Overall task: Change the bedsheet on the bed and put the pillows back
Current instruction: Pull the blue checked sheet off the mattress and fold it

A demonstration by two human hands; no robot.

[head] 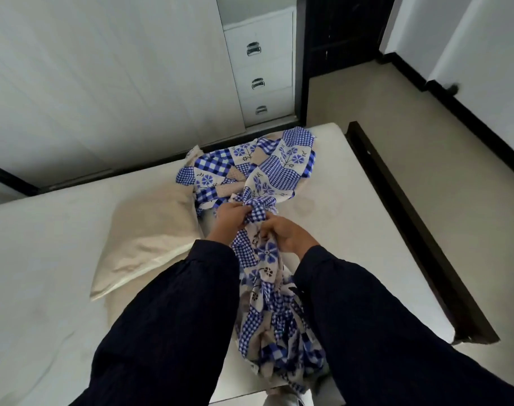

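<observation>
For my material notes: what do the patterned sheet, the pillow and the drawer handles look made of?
The patterned sheet: thin printed woven cloth, probably cotton; it bunches softly. The pillow: cream matte fabric, creased. The drawer handles: shiny metal, likely chromed; bright glints.

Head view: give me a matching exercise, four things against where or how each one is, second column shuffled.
Things:
1 bedsheet
2 pillow
3 drawers
4 bed frame

States:
a dark, along the right edge of the mattress
b bunched, gripped by the left hand and right hand
c closed, beyond the bed's far end
d cream, lying on the mattress left of the bedsheet

Pairs: 1-b; 2-d; 3-c; 4-a
</observation>
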